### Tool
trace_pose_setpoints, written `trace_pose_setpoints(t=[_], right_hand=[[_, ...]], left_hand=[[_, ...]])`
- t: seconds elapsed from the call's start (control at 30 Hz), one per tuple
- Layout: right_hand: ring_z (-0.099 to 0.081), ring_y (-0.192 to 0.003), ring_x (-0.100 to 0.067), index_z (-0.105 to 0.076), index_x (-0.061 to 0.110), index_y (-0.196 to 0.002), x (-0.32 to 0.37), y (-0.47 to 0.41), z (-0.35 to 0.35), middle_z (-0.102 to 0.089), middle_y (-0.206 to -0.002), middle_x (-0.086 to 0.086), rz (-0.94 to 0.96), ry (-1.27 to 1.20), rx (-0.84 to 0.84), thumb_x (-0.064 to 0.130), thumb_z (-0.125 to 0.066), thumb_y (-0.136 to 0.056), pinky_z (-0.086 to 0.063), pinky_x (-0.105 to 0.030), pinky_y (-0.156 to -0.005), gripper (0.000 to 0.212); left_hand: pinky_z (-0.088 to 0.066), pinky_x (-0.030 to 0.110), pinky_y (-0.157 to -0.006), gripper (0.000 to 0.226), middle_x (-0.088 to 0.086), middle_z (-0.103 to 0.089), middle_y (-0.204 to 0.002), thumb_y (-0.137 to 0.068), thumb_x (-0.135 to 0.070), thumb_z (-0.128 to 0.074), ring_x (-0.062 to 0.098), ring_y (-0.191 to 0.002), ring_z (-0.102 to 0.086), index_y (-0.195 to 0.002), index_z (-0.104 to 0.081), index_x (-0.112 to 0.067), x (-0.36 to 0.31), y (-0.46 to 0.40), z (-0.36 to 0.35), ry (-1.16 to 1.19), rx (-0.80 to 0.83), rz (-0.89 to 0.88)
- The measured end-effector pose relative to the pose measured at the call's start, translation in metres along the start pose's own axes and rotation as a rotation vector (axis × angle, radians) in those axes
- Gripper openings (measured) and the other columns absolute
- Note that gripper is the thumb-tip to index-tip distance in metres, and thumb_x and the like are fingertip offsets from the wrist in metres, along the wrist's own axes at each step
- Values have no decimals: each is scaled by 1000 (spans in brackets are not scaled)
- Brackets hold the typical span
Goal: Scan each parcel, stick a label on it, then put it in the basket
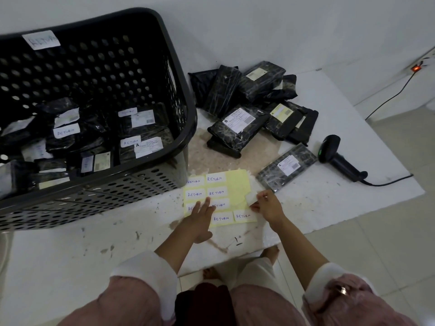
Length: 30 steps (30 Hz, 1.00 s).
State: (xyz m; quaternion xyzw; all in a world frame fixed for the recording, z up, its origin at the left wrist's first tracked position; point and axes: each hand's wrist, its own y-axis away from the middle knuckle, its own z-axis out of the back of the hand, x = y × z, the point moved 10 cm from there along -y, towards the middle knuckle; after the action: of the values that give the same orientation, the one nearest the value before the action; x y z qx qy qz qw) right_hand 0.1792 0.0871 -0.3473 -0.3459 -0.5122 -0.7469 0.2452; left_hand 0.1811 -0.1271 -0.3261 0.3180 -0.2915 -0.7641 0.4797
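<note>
A yellow sheet [237, 187] of white "RETURN" labels lies on the white slab in front of me. My left hand [200, 215] presses flat on the sheet's left side with straight fingers. My right hand [267, 204] pinches a white label [250, 198] lifted off the sheet's right edge. A single black parcel [286, 167] with an "A" address slip lies just beyond my right hand. A pile of black parcels [254, 102] sits farther back. The black barcode scanner [339, 158] lies on the slab at the right.
A large black perforated basket [183, 128] marked "RETURN" stands at the left, holding several labelled parcels. The scanner's cable [388, 182] trails right. A power strip with a red light [416, 68] lies by the wall. My feet show under the slab's near edge.
</note>
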Motion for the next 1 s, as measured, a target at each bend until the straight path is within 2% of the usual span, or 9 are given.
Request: trace_pose_setpoints(t=[0.17,0.4,0.5,0.57,0.63,0.7,0.77,0.9,1.0], right_hand=[[-61,-75,-24,-38,19,-83,2,6,11,-60,-98,-20,0,-52,0,16,-31,-105,-54,-35,-68,23],[-65,-79,-23,-37,9,-99,10,23,30,-61,-96,-17,141,-167,-61,21,-34,-104,-53,-30,-68,14],[-66,-78,-20,-39,15,-92,25,28,39,-61,-94,-18,182,-220,-80,21,-35,-104,-53,-29,-67,14],[-66,-77,-20,-40,17,-86,36,32,42,-61,-92,-20,187,-260,-54,18,-37,-104,-54,-34,-71,18],[-66,-75,-21,-43,16,-86,48,35,43,-61,-91,-19,185,-309,-7,16,-39,-103,-54,-36,-73,17],[-67,-74,-21,-45,14,-89,61,40,44,-62,-91,-18,189,-346,39,17,-41,-103,-56,-33,-72,15],[-68,-74,-23,-46,13,-90,73,45,45,-61,-92,-17,201,-369,58,18,-44,-102,-56,-30,-70,13],[-69,-71,-20,-47,14,-85,97,56,43,-57,-87,-10,318,-266,27,15,-46,-101,-57,-31,-71,16],[-67,-79,-19,-48,13,-86,112,69,32,-59,-86,-2,482,26,-17,15,-49,-99,-53,-35,-74,13]], left_hand=[[-30,45,-112,81,-1,29,-155,-95,-19,-50,26,-146,17,-152,8,-18,-1,1,-1,-18,13,8],[-32,44,-111,81,-1,28,-156,-96,-20,-50,26,-147,15,-152,7,-17,-2,2,0,-38,13,21],[-31,44,-112,77,1,24,-157,-96,-18,-49,27,-148,12,-152,3,-15,-3,1,2,-45,-9,23],[-32,42,-111,69,4,16,-159,-96,-16,-47,28,-148,2,-152,-7,-12,-6,1,11,-38,-54,9],[-39,39,-103,57,9,5,-158,-96,-17,-46,30,-141,-23,-147,-22,-9,-8,1,22,-6,-115,3],[-45,33,-83,41,8,-4,-154,-97,-17,-45,30,-109,-52,-136,-38,-7,-9,4,36,92,-215,9],[-44,31,-69,26,4,-15,-149,-96,-13,-46,29,-83,-57,-122,-48,-9,-8,9,53,231,-370,-4],[-50,33,-85,14,5,-48,-123,-97,-11,-46,24,-99,-61,-101,-60,-9,-26,23,88,625,-594,-128],[-51,35,-87,23,9,-65,-108,-99,-23,-48,27,-101,-65,-96,-64,-8,-59,21,100,1115,-458,-142]])
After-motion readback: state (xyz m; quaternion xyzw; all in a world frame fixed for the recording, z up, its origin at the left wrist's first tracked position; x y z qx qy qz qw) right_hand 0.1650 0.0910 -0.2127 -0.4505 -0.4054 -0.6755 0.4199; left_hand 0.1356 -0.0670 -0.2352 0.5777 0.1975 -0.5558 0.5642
